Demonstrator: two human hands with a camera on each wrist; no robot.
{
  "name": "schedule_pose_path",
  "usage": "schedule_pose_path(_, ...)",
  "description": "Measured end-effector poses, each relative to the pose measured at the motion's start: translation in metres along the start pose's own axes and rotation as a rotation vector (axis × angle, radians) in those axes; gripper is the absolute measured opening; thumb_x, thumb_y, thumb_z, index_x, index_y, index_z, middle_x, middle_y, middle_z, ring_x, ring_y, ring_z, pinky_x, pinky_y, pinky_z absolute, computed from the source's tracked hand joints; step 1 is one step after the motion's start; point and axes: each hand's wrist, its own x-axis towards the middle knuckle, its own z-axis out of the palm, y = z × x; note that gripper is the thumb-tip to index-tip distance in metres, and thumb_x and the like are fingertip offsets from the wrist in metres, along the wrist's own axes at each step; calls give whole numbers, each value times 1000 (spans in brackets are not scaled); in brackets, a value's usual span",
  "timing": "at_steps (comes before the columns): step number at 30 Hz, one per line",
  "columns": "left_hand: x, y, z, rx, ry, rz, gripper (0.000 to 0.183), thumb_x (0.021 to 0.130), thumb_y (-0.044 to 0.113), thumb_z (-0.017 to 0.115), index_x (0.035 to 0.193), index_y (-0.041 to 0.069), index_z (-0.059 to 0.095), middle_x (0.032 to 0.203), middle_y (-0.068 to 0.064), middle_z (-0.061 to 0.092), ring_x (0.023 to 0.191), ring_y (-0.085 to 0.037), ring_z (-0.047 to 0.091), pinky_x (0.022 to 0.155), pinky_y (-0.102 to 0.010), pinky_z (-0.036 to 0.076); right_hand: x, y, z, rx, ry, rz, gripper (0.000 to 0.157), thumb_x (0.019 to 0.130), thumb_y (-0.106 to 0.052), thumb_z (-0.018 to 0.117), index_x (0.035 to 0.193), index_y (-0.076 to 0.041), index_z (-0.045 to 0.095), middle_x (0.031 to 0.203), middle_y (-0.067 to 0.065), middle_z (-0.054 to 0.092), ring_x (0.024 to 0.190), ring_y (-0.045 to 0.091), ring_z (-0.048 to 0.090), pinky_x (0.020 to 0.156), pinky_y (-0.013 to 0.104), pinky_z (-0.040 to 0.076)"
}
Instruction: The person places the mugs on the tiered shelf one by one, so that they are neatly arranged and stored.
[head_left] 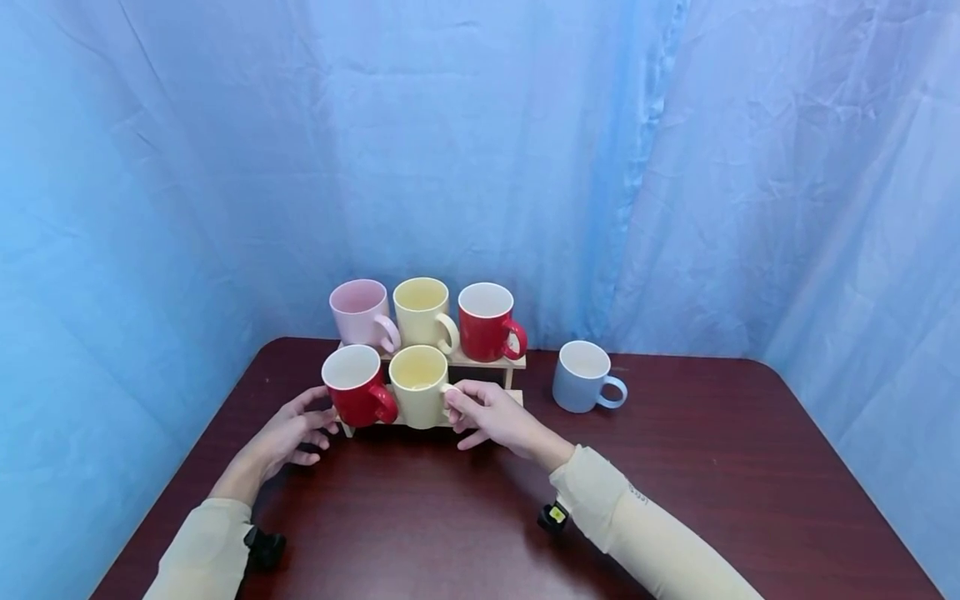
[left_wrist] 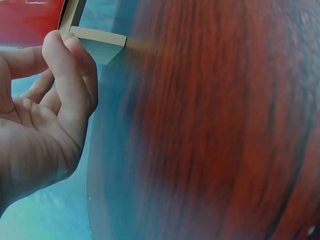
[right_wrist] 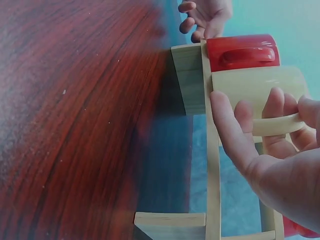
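My right hand [head_left: 498,417] pinches the handle of a yellow mug [head_left: 418,408], which stands upright on the lower tier of a two-tier wooden rack [head_left: 487,363]. In the right wrist view, the thumb and some fingers meet at that handle [right_wrist: 277,125], while other fingers reach along the mug's side. My left hand [head_left: 288,435] is at the rack's left end, beside a red mug [head_left: 352,407] with a white inside. Its fingers are loosely bent, and in the left wrist view the fingertips [left_wrist: 55,42] lie right at the rack's edge with nothing gripped.
On the upper tier stand a pink mug [head_left: 360,323], another yellow mug [head_left: 420,318] and another red mug [head_left: 483,333], handles to the right. A light blue mug [head_left: 577,387] stands on the dark wooden table [head_left: 675,500], right of the rack. Blue curtains [head_left: 480,150] hang behind.
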Motion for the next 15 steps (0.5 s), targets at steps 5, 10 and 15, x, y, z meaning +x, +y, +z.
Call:
schedule_pose_path(5, -2, 1, 0, -2, -6, 4, 65, 102, 24, 58, 158, 16, 25, 107, -13, 60, 79, -24, 60, 61, -37, 57, -1, 0, 1, -10, 11, 1, 33, 105, -30, 58, 107, 3, 59, 97, 19, 59, 86, 28, 64, 73, 50, 60)
schedule_pose_path(10, -3, 3, 1, -5, -3, 8, 64, 102, 24, 56, 158, 16, 25, 106, -13, 60, 79, -23, 60, 61, -36, 57, 0, 2, 2, -24, 29, -12, 30, 104, -32, 59, 106, -2, 61, 98, 20, 60, 86, 24, 63, 72, 48, 60)
schedule_pose_path(15, -2, 3, 1, -13, -3, 12, 62, 103, 23, 55, 157, 15, 26, 104, -12, 60, 76, -21, 60, 59, -34, 57, 1, 5, -1, -19, 54, 5, 32, 103, -33, 61, 110, -2, 63, 104, 23, 63, 89, 30, 66, 69, 47, 61)
